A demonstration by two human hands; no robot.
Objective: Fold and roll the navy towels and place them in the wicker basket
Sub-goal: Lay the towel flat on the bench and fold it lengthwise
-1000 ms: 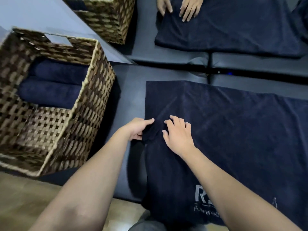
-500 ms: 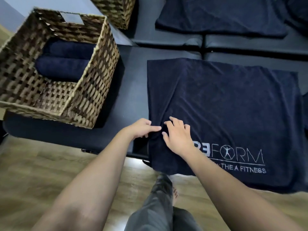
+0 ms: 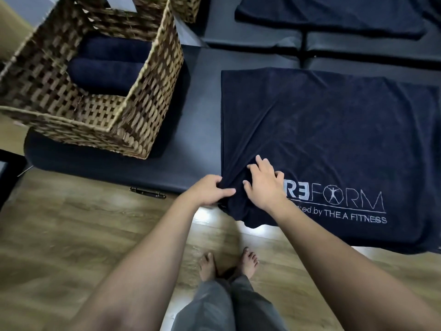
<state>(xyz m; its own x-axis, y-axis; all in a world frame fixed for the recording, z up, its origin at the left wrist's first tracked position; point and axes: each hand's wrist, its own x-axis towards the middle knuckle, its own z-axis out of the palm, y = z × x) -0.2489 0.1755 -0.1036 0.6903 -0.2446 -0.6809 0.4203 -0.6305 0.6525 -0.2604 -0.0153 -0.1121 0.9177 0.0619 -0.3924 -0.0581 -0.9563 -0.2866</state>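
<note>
Since a second ago our view has pulled back, and the whole navy towel (image 3: 334,144) with its logo now shows.

We've got both hands bunched at the towel's near left corner, the one closest to the wicker basket (image 3: 143,120). Left hand (image 3: 210,191) has its fingers clamped on the edge there; right hand (image 3: 265,180) sits just beside it with fingers curled down into the cloth, gathering a ridge. From that corner the towel spreads flat on the dark counter (image 3: 200,111), its long axis stretching rightwards away from the basket, near edge hanging over. Both hands are about equally close, so we'd judge the fold must carry this corner rightwards along that axis. Two rolled towels (image 3: 105,75) lie in the basket.
</note>
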